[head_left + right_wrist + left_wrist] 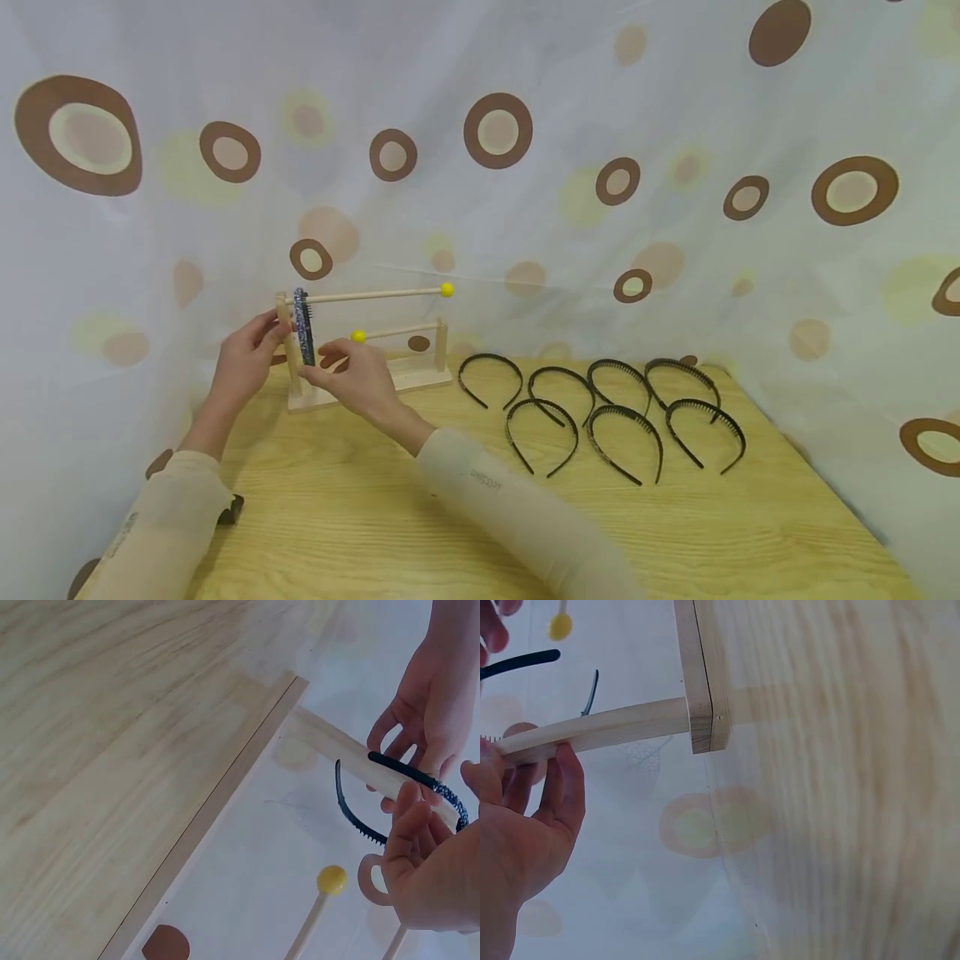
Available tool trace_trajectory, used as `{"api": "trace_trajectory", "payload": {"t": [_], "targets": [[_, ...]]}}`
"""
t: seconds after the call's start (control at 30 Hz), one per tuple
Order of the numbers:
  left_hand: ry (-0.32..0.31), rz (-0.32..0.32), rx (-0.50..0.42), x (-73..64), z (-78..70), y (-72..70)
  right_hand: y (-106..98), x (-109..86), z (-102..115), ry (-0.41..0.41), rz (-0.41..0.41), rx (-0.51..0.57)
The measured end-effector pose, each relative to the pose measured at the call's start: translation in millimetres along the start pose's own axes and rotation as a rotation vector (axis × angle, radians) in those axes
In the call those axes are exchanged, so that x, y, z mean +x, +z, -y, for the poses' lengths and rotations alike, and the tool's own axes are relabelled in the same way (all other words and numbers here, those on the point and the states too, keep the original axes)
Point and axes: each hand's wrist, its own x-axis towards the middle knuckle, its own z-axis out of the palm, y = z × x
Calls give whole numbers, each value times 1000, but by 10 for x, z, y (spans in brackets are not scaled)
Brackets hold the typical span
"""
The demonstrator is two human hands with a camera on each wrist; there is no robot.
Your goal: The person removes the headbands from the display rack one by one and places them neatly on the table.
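Observation:
A wooden stand [437, 375] has two rods, each with a yellow ball at its tip. A black toothed headband [302, 327] with a glittery blue-grey outer face hangs on the upper rod, close to the left post [285, 350]. My left hand [251, 354] grips that post from the left, its fingers round the wood [600, 729] in the left wrist view. The right hand [360, 379] holds the headband's near side, thumb at its lower part. In the right wrist view, curled fingers [412, 832] partly hide the headband [352, 814], whose two ends point toward the base.
Several black toothed headbands [622, 446] lie on the right half of the wooden table [375, 517]. The lower rod [397, 332] runs from the right post [442, 346] toward the left. A patterned curtain [562, 125] closes off the back and sides.

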Motion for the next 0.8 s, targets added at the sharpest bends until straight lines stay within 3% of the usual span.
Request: {"api": "trace_trajectory", "payload": {"t": [0.27, 0.8], "targets": [[-1, -5, -9, 3, 20, 16, 177, 47, 95, -105, -131, 10], [14, -5, -27, 27, 75, 18, 247, 137, 92, -95, -203, -6]]}}
